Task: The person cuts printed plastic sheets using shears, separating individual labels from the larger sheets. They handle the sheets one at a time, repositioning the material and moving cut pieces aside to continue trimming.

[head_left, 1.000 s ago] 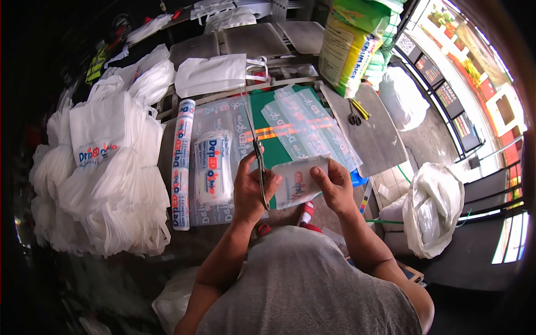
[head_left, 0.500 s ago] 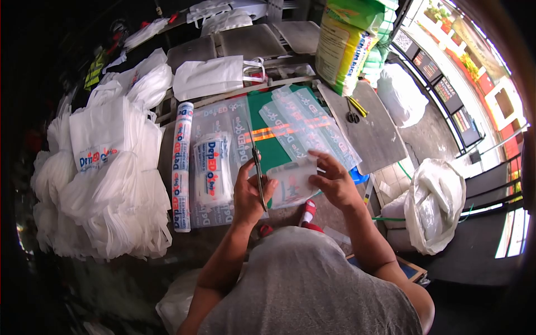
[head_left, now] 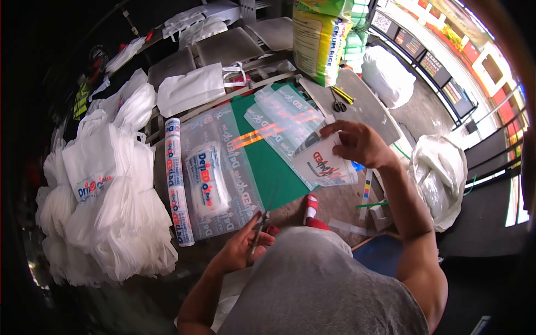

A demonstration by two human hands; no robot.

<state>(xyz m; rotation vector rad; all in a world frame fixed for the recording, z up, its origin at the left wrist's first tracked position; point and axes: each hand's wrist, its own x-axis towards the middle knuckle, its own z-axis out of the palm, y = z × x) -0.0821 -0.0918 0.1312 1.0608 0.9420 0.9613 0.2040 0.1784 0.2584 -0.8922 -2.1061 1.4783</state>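
My left hand (head_left: 244,248) is low in front of my body, closed around a pair of scissors (head_left: 258,234) whose blades point up and away. My right hand (head_left: 363,142) pinches the upper edge of a small whitish plastic sheet (head_left: 324,162) with a red and dark print. That sheet hangs over the right part of the green mat (head_left: 273,187) and overlaps translucent printed plastic pieces (head_left: 287,120). Left of them, a packet of folded printed white plastic (head_left: 208,178) lies on a large clear printed sheet (head_left: 244,192), beside a printed roll (head_left: 178,190).
Bundled white bags (head_left: 111,218) fill the left side. A white tote bag (head_left: 190,89) lies behind the mat. Black scissors (head_left: 339,106) and a yellow tool (head_left: 343,95) lie near a rice sack (head_left: 318,47). An open white sack (head_left: 438,173) stands at the right.
My hands have moved apart: the right one has carried the printed plastic sheet up and right, and the left has dropped toward my body with the scissors. The view has shifted slightly.
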